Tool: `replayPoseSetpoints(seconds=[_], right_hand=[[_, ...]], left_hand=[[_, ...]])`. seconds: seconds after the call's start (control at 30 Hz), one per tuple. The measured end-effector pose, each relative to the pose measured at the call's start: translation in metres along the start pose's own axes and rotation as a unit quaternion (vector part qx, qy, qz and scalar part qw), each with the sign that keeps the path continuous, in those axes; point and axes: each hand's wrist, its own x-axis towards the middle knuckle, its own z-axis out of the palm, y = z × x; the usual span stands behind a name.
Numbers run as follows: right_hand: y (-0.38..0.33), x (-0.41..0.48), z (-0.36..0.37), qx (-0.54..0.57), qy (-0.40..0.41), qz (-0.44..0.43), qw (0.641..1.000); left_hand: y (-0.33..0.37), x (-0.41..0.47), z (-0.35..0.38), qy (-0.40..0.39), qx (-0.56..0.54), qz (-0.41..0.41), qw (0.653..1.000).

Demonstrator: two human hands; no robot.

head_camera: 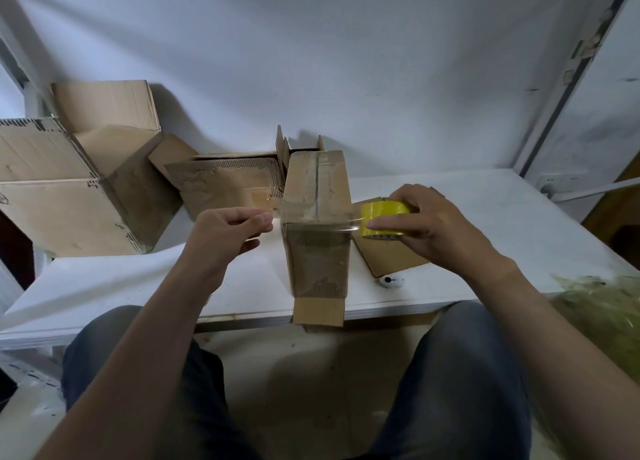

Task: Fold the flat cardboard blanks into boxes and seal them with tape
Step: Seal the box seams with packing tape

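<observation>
A narrow cardboard box stands on the white table, its near flap hanging over the front edge. Clear tape runs along its top seam. My right hand grips a yellow tape roll just right of the box. A clear strip of tape stretches from the roll across the box's near top edge to my left hand, which pinches the free end on the box's left side.
A large open carton sits at the table's left. Worn flat cardboard blanks lean behind the box, and another blank lies under the roll. A small white object lies near the front edge. A greenish bundle sits at right.
</observation>
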Motion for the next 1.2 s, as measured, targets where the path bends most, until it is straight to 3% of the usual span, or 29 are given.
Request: replayPoseSetpoints(seconds=[0.23, 0.8, 0.9, 1.03, 1.2], right_hand=[[0.011, 0.003, 0.010, -0.002, -0.048, 0.028, 0.998], [0.025, 0.015, 0.047, 0.060, -0.047, 0.059, 0.995], [0.023, 0.012, 0.051, 0.059, -0.027, 0.061, 0.996], [0.022, 0.008, 0.057, 0.052, -0.014, 0.066, 0.996], [0.017, 0.008, 0.064, 0.024, 0.014, 0.073, 0.997]], left_hand=[[-0.012, 0.014, 0.006, 0.000, 0.036, 0.003, 0.999], [-0.048, 0.049, 0.009, 0.008, 0.031, -0.041, 0.999], [-0.055, 0.049, 0.015, 0.036, 0.071, 0.024, 0.997], [-0.063, 0.041, 0.031, 0.109, 0.164, 0.149, 0.969], [-0.071, 0.035, 0.053, 0.202, 0.318, 0.178, 0.909]])
